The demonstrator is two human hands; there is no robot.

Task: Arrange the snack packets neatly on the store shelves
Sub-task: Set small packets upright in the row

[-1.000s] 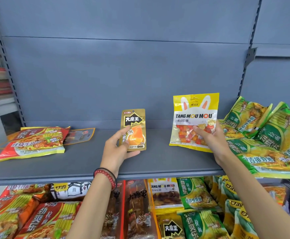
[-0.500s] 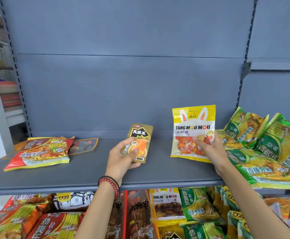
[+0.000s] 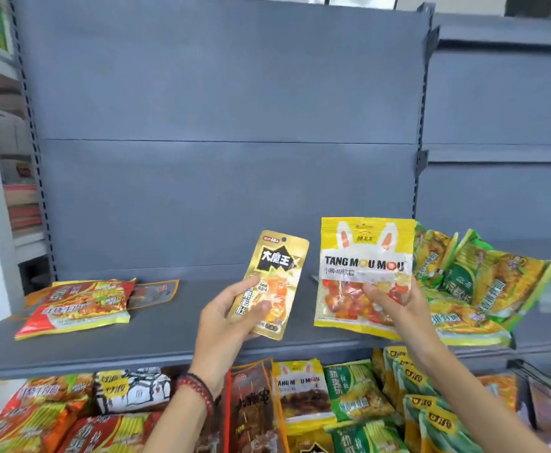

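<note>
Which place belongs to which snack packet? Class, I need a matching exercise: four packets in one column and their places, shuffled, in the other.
Column one
1. gold packet
2. yellow rabbit-ear bag
3. red noodle packet
4. green packets

Column two
A. piled at the right end of the shelf
B. held in the left hand
C. lying flat at the left end of the shelf
D. held in the right hand

Pairs: 1-B, 2-D, 3-C, 4-A
</note>
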